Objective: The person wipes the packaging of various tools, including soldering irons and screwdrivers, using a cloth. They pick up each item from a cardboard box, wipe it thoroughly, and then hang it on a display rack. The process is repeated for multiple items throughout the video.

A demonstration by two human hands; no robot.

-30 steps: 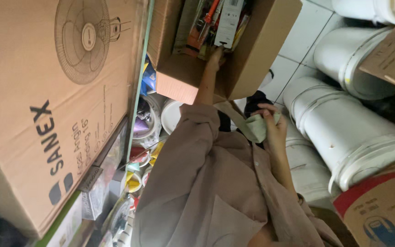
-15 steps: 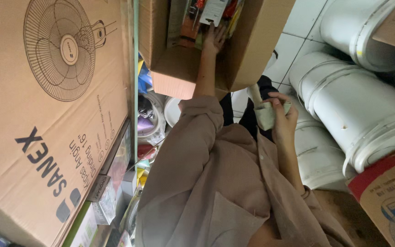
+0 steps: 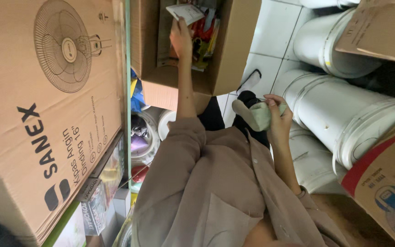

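Cardboard fills most of the view: an open brown cardboard box point(image 3: 227, 55) sits ahead of the person, its flaps up, and inside it stand packed goods in red, yellow and green wrappers point(image 3: 204, 39), pressed close together. The left hand point(image 3: 180, 39) reaches into this box with the arm stretched out, and its fingers are closed on a flat white packet point(image 3: 186, 11) that sticks up just above the hand, at the top of the box's contents. The coloured packages lie just beside that hand, to its right.

The right hand point(image 3: 277, 121) is drawn back near the body, well apart from the box. It is clenched around a pale green, soft folded pouch point(image 3: 257, 114), which juts out to the left of the fingers. Just beyond this hand, on its right, lie large white plastic buckets point(image 3: 344, 114) on their sides on the white tiled floor point(image 3: 273, 36); what they hold cannot be seen.

To the left of the reaching hand stands a big brown carton printed with a fan drawing point(image 3: 51, 105). Below the open box, near the left forearm, a round white tub point(image 3: 142, 137) holds small mixed items in purple and red. A red-edged cardboard carton point(image 3: 385, 178) lies to the right of the right arm.
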